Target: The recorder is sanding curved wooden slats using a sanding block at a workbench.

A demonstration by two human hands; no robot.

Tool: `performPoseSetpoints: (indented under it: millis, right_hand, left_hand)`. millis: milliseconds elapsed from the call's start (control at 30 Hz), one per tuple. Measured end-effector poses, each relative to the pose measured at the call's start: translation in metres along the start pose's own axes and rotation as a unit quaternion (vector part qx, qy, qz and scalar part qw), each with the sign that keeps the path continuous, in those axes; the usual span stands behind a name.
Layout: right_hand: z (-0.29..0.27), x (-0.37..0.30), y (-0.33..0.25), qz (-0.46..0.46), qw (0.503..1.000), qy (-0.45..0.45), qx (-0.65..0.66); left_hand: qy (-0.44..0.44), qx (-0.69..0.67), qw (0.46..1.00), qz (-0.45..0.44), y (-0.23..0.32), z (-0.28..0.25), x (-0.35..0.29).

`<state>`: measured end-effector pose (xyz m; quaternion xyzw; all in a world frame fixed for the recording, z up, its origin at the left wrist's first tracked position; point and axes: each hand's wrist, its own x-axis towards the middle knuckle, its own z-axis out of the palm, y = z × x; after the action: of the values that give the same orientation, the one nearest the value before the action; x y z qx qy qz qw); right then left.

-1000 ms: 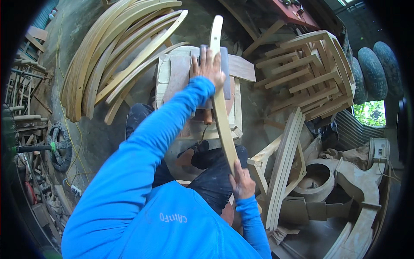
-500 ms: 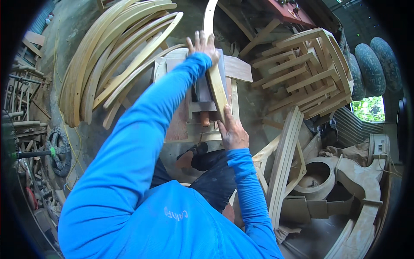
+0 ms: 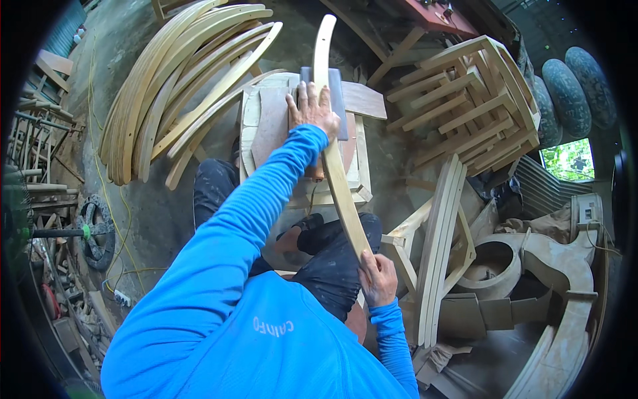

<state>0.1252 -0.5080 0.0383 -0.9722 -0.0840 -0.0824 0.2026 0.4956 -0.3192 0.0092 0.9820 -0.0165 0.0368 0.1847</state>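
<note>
While the left hand (image 3: 314,112) lies over the curved wooden strip (image 3: 342,189), its grip spread with fingers extended, the right hand (image 3: 379,279) has its grip pinching the strip's near end. The strip runs from far to near, passing over a grey plate (image 3: 337,96) at the worktop (image 3: 363,166). Curved pieces (image 3: 149,73) lie piled at far left; a slatted frame (image 3: 475,115) stands at far right, pale boards (image 3: 438,249) nearer.

Soft daylight leaves faint shadows; the window (image 3: 568,159) at right glares greenish-white. The curved wooden bar (image 3: 342,193) looks bright and fairly sharp. The far left is dim, outer shapes bend, and black rounds off the corners.
</note>
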Motion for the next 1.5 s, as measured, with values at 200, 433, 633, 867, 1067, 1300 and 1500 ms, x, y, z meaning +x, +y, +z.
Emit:
performPoseSetpoints:
  millis: [200, 433, 633, 867, 1067, 1300, 1500]
  right_hand:
    - [0.007, 0.053, 0.007, -0.046, 0.998, -0.024, -0.021]
    - [0.004, 0.084, 0.019, -0.033, 0.998, -0.029, -0.036]
    - [0.026, 0.13, 0.02, -0.054, 0.995, 0.022, -0.078]
    - [0.043, 0.19, 0.01, -0.055, 0.994, 0.035, -0.082]
    - [0.059, 0.24, 0.003, -0.05, 0.994, 0.054, -0.085]
    - [0.079, 0.296, -0.012, -0.047, 0.993, 0.07, -0.084]
    - [0.095, 0.349, -0.024, -0.051, 0.989, 0.092, -0.105]
  left_hand:
    - [-0.005, 0.018, 1.0, 0.013, -0.018, -0.01, 0.074]
    - [0.003, -0.009, 1.0, 0.019, -0.031, -0.007, 0.146]
    - [0.036, -0.05, 0.998, 0.029, -0.043, 0.003, 0.204]
    - [0.012, -0.016, 1.0, 0.024, -0.056, -0.005, 0.263]
    - [-0.019, -0.12, 0.991, 0.052, -0.066, -0.034, 0.291]
    - [-0.067, -0.161, 0.984, 0.029, -0.066, -0.058, 0.329]
    - [-0.076, -0.155, 0.982, 0.072, -0.074, -0.057, 0.327]
